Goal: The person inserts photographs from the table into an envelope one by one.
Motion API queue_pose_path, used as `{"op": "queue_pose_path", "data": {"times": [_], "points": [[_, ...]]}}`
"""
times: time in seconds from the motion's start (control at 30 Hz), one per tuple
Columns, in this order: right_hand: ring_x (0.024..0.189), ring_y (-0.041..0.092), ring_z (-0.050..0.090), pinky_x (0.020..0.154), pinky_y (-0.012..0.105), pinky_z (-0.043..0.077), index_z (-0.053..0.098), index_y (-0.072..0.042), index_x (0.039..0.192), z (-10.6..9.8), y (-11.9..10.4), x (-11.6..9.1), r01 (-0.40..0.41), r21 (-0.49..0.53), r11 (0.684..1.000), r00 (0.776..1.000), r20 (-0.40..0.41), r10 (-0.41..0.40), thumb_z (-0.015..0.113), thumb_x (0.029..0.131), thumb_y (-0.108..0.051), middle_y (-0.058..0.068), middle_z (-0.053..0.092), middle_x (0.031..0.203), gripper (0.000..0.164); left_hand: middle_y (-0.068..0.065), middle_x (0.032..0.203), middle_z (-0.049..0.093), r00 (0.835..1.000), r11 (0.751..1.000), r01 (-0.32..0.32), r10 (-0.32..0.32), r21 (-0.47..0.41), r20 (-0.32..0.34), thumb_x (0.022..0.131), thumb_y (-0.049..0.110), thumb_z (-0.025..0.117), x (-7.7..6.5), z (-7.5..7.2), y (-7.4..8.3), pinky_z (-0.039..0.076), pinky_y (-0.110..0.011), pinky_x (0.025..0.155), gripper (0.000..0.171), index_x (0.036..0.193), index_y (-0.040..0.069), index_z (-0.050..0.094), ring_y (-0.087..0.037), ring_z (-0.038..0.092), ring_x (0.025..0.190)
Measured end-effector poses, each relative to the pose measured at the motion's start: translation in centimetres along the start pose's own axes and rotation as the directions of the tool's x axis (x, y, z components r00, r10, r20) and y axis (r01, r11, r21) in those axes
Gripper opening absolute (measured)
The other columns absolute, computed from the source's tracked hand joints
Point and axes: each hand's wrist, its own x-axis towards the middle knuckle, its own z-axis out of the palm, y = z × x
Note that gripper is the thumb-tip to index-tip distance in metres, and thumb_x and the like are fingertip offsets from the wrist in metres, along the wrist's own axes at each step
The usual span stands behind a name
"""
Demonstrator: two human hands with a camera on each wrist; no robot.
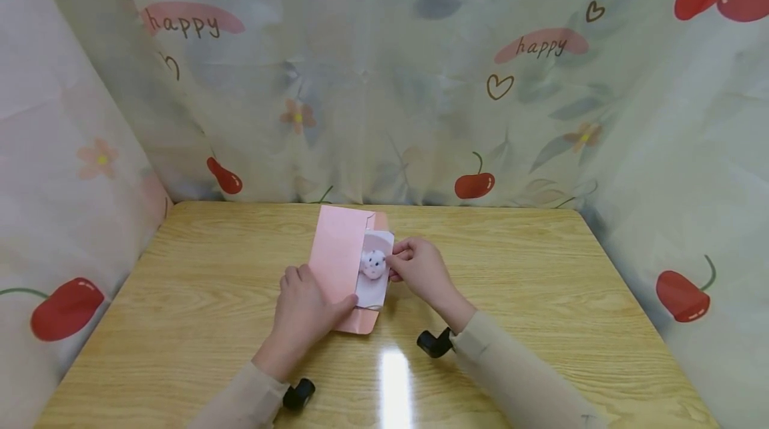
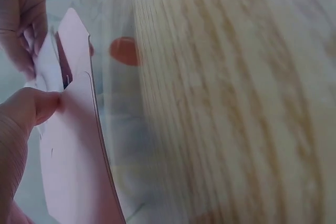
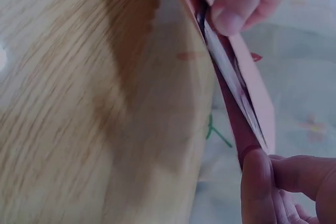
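A pink envelope [image 1: 339,249] is held up off the table, its opening facing right. Out of that opening sticks a pale card [image 1: 374,285] with a picture of a white, dark-spotted fluffy figure. My left hand [image 1: 309,309] grips the envelope from the lower left, thumb pressing near the opening beside the card. At the card's right edge, my right hand [image 1: 423,272] pinches with thumb and fingers. The left wrist view shows the left thumb [image 2: 34,106] against the pink paper [image 2: 79,145]. In the right wrist view, pale layers [image 3: 231,72] lie between the envelope's sides.
The wood-grain table [image 1: 210,269] spreads beneath both hands. A patterned curtain [image 1: 372,115] with cherries and hearts encloses the back and sides. Small black devices [image 1: 434,343] sit by both wrists, next to the beige sleeves [image 1: 517,369].
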Motion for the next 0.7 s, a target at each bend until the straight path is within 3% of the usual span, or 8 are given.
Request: {"op": "queue_pose_path", "data": {"times": [0.17, 0.37, 0.7], "points": [[0.063, 0.023, 0.068, 0.065, 0.043, 0.056, 0.059, 0.002, 0.095, 0.7, 0.5, 0.6, -0.056, -0.031, 0.998, 0.998, -0.020, 0.055, 0.071, 0.087, -0.006, 0.012, 0.066, 0.075, 0.017, -0.022, 0.102, 0.041, 1.000, 1.000, -0.009, 0.009, -0.026, 0.012, 0.063, 0.066, 0.074, -0.1, -0.1, 0.3, 0.046, -0.044, 0.074, 0.098, 0.114, -0.012, 0.042, -0.034, 0.044, 0.092], [0.066, 0.022, 0.068, 0.060, 0.034, 0.056, 0.058, 0.000, 0.095, 1.9, 1.1, 1.5, -0.114, 0.018, 0.993, 0.993, -0.015, 0.114, 0.070, 0.087, -0.006, 0.013, 0.064, 0.079, 0.016, -0.021, 0.098, 0.042, 1.000, 0.999, -0.029, 0.029, -0.028, -0.005, 0.062, 0.066, 0.075, -0.1, 0.2, 0.4, 0.045, -0.042, 0.072, 0.097, 0.111, -0.012, 0.044, -0.033, 0.044, 0.090], [0.070, 0.022, 0.068, 0.062, 0.032, 0.056, 0.063, 0.000, 0.094, 3.5, 1.5, 1.7, -0.110, 0.006, 0.994, 0.994, 0.012, 0.110, 0.067, 0.089, -0.006, 0.013, 0.067, 0.082, 0.008, -0.021, 0.100, 0.041, 0.999, 1.000, -0.007, 0.008, -0.015, 0.036, 0.063, 0.067, 0.075, -0.2, 0.4, 0.6, 0.046, -0.043, 0.071, 0.100, 0.114, -0.013, 0.043, -0.032, 0.044, 0.090]]}}
